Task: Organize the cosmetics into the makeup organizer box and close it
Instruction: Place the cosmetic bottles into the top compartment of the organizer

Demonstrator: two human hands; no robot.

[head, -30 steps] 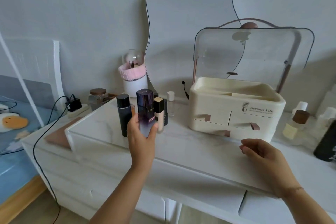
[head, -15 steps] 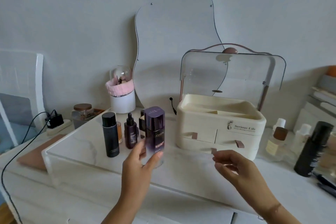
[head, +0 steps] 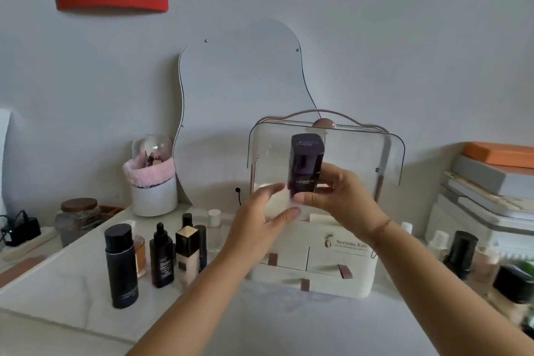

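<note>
White worktop [head: 72, 306]: left hand [head: 260, 225] and right hand [head: 344, 199] are holding a purple bottle [head: 306, 159] over the open box [head: 332, 263].
Right fingers [head: 333, 173] are curling around its middle; left fingers [head: 285, 214] are pinching its pale base.

Left hand [head: 264, 218], right hand [head: 342, 196] raised together (nearly touching).

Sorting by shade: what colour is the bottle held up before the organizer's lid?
Dark purple bottle with pale lettering; the head view shows it best.
</note>
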